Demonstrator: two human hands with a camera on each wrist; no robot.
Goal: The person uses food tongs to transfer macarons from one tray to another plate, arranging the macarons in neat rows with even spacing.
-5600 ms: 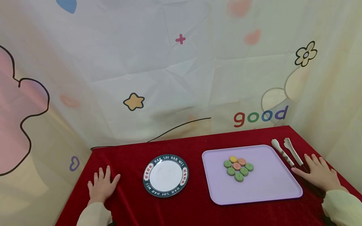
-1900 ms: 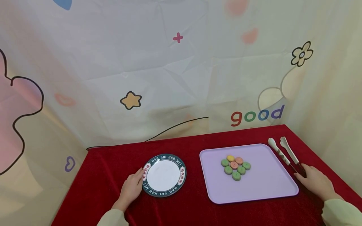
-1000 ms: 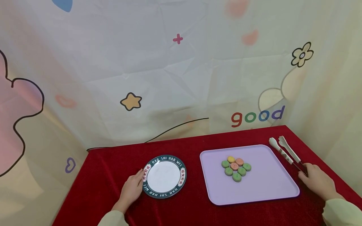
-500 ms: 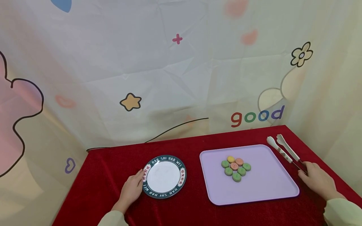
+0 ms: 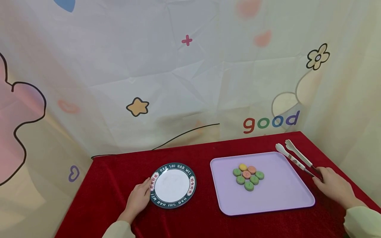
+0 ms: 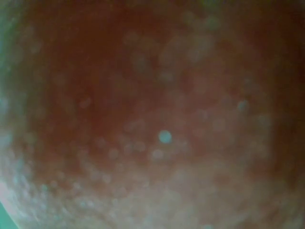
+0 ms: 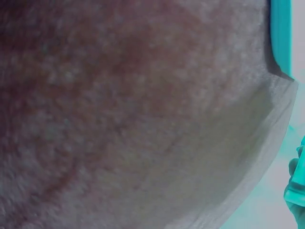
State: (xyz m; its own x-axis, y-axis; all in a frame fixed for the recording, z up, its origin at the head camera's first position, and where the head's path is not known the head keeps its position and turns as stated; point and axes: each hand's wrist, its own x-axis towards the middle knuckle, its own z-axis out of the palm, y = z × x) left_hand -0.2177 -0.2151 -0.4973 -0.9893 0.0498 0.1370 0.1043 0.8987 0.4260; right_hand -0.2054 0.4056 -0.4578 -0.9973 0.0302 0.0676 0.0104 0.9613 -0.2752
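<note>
In the head view my left hand (image 5: 139, 199) holds the left rim of a round plate (image 5: 172, 185), white in the middle with a dark green lettered border. The plate lies flat; where the thumb sits is hard to tell. At the right my right hand (image 5: 336, 187) grips the dark handle end of a pair of tongs (image 5: 297, 158), whose pale arms stand apart and point up and left, past the tray's back right corner. Several green, orange and yellow macarons (image 5: 249, 175) sit grouped on a lilac tray (image 5: 285, 198). Both wrist views are mostly filled by blurred close surfaces.
A red cloth (image 5: 178, 223) covers the table beneath everything. Behind it hangs a pale printed curtain (image 5: 166, 66) with drawings and the word "good". The tray lies between the plate and the right hand.
From lying flat at the left, my left hand has moved to the plate's rim. My right hand has closed round the tongs, whose tips have shifted left and back toward the tray.
</note>
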